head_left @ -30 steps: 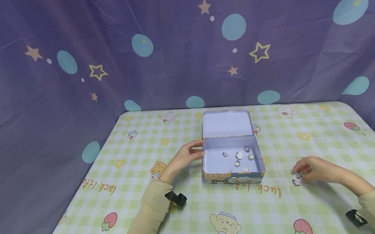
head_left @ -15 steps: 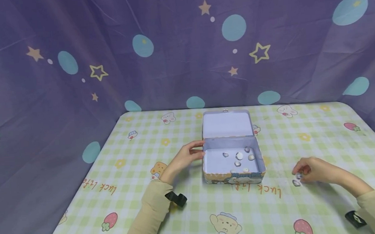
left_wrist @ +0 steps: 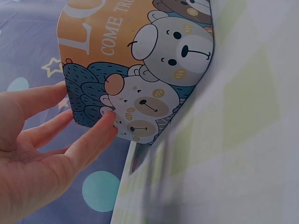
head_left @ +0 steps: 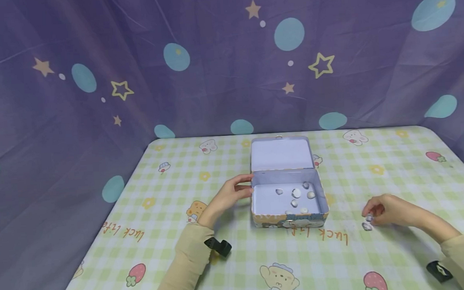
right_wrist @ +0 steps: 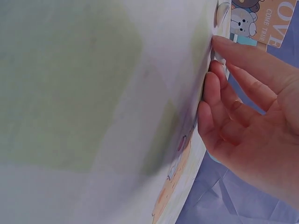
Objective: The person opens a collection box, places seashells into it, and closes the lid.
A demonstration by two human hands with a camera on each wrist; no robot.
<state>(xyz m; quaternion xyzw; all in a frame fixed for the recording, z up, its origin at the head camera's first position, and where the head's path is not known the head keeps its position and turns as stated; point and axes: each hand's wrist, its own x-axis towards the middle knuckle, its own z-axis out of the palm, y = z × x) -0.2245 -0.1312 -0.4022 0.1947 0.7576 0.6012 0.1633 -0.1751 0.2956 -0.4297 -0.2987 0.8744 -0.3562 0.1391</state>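
Observation:
An open tin box (head_left: 290, 223) with a hinged lid (head_left: 281, 153) stands in the middle of the table in the head view. Several small pale seashells (head_left: 296, 193) lie on its floor. My left hand (head_left: 232, 193) touches the box's left side with nearly straight fingers; the left wrist view shows the fingertips at the printed bear wall (left_wrist: 149, 93). To the right of the box, my right hand (head_left: 391, 210) is down at the tablecloth and pinches a seashell (head_left: 369, 217) between thumb and fingers. Just in front of it lies another seashell (head_left: 367, 226), also partly seen in the right wrist view.
A green-and-white checked cloth (head_left: 323, 263) with cartoon prints covers the table. Behind and to the left hangs a purple curtain (head_left: 221, 97) with stars and blue spots. The lid leans back from the box's far edge.

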